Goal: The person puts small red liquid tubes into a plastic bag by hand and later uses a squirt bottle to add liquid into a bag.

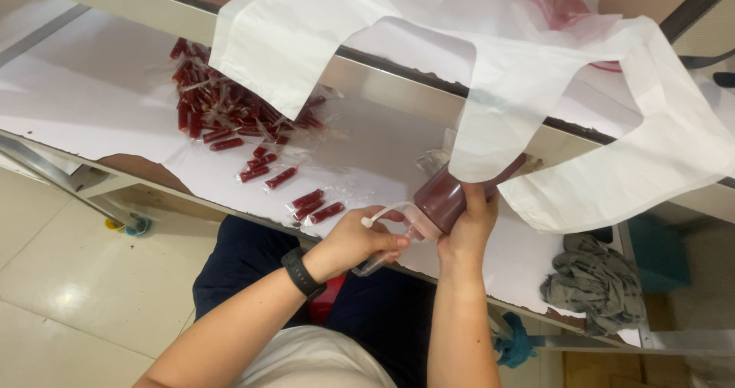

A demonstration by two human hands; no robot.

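My right hand (468, 223) grips the dark red squeeze bottle (440, 199) at frame centre, tipped down-left. My left hand (360, 239) pinches a small clear sachet (374, 263) at its nozzle. Filled red sachets (230, 108) lie piled on the worktop (92, 97), upper left.

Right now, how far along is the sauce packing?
Done: a pile of filled red sachets lies on the white table. In hand: the right hand tips the squeeze bottle into a small clear sachet that the left hand pinches. Left: the bottle looks nearly full.
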